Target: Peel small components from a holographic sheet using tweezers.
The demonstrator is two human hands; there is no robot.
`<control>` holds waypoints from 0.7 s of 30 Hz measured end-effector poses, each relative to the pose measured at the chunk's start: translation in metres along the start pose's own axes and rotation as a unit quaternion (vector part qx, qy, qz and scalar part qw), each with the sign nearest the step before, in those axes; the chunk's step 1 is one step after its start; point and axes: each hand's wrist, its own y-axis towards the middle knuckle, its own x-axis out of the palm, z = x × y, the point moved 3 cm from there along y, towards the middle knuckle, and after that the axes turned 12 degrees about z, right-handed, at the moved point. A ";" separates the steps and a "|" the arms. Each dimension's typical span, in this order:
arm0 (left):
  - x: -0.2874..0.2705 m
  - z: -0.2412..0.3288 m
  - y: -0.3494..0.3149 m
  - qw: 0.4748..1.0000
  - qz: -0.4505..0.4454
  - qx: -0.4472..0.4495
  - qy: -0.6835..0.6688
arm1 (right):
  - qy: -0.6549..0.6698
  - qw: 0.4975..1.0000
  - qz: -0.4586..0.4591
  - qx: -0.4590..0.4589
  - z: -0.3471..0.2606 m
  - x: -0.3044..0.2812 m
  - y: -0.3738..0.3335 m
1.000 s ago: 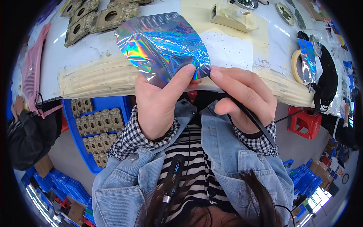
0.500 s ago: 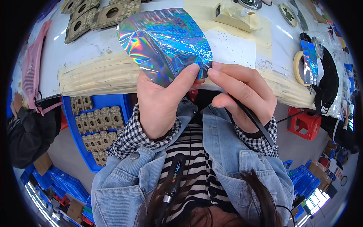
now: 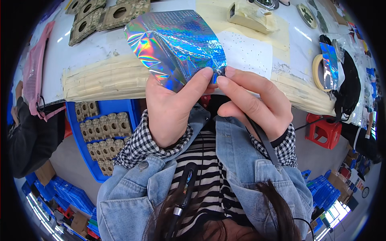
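My left hand (image 3: 171, 106) is closed on a shiny holographic sheet (image 3: 183, 42), pinching its lower right corner with the thumb on top. The sheet is bent, with rows of small marks across its upper part. My right hand (image 3: 257, 98) is closed round a slim, dark, flat tool (image 3: 263, 138), which looks like tweezers; its rear end runs back over the wrist. The fingertips of my right hand meet the sheet's corner beside my left thumb. The tool's tip is mostly hidden there. Beyond my right hand lies white paper (image 3: 251, 50) dotted with small dark specks.
Camouflage-patterned cases (image 3: 108, 18) with round holes lie at the table's far left. A blue crate (image 3: 90, 160) below holds similar pieces. A tape-wrapped block (image 3: 249, 18), a tape roll (image 3: 319, 72) and a black bag (image 3: 350, 86) lie right. A red stool (image 3: 323, 130) stands below.
My right hand has shifted slightly left and down at the sheet's corner, and the dark tool has tilted with it. The left hand and the sheet have barely moved.
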 end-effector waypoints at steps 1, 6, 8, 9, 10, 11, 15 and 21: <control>0.000 0.000 0.000 1.000 -0.004 -0.001 -0.005 | -0.009 1.000 0.001 -0.015 -0.001 0.000 0.000; -0.002 -0.002 0.001 0.999 -0.018 -0.004 -0.028 | -0.034 0.996 0.006 -0.081 0.001 0.003 -0.002; -0.001 -0.002 0.002 1.000 -0.014 -0.003 -0.026 | -0.035 0.995 0.008 -0.089 0.002 0.004 -0.002; -0.001 -0.001 0.002 1.000 -0.013 -0.002 -0.024 | -0.034 0.995 0.009 -0.089 0.002 0.004 -0.002; -0.001 -0.001 0.002 1.000 -0.013 -0.002 -0.024 | -0.033 0.995 0.009 -0.088 0.002 0.003 -0.002; -0.001 -0.002 0.002 1.000 -0.012 -0.001 -0.024 | -0.032 0.996 0.009 -0.086 0.002 0.003 -0.002; -0.002 -0.002 0.002 1.000 -0.019 0.006 -0.010 | -0.029 0.998 0.004 -0.057 0.001 -0.001 0.000; -0.003 -0.002 0.001 1.000 0.001 0.017 -0.019 | -0.078 0.997 0.011 -0.021 0.009 -0.021 -0.007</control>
